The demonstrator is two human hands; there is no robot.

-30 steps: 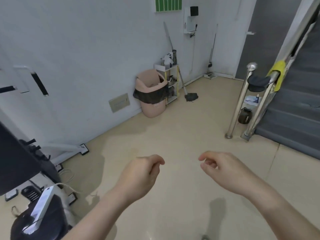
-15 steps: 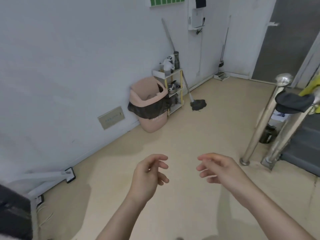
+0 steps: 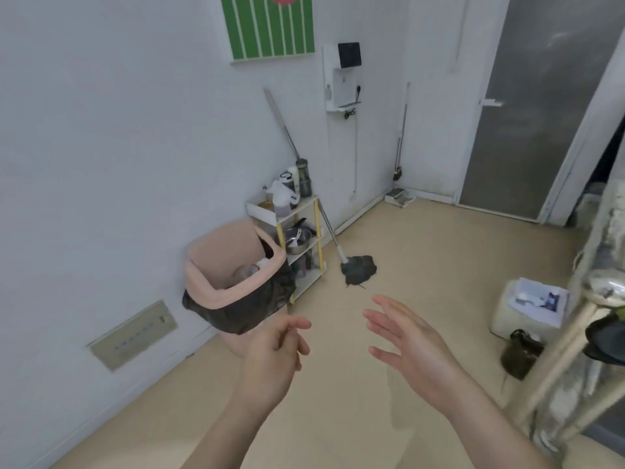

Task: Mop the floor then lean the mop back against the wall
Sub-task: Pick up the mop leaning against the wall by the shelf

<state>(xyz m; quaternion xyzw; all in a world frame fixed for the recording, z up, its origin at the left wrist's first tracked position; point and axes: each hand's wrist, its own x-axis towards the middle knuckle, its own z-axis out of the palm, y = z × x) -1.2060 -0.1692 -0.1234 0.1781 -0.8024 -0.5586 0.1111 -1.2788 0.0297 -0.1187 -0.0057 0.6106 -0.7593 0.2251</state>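
The mop leaned up-left against the wall, ahead of both empty hands, nearer the open right hand than the half-curled left hand.

The person's two bare arms reach forward from the bottom of the view. The left hand is held out with its back toward the camera. Its fingers are loosely curled, and the first finger and thumb point forward. It holds nothing. The right hand is open and flat, with the palm turned toward the left hand. Its fingers are straight and a little spread. It holds nothing too. The two hands are near each other but do not touch.
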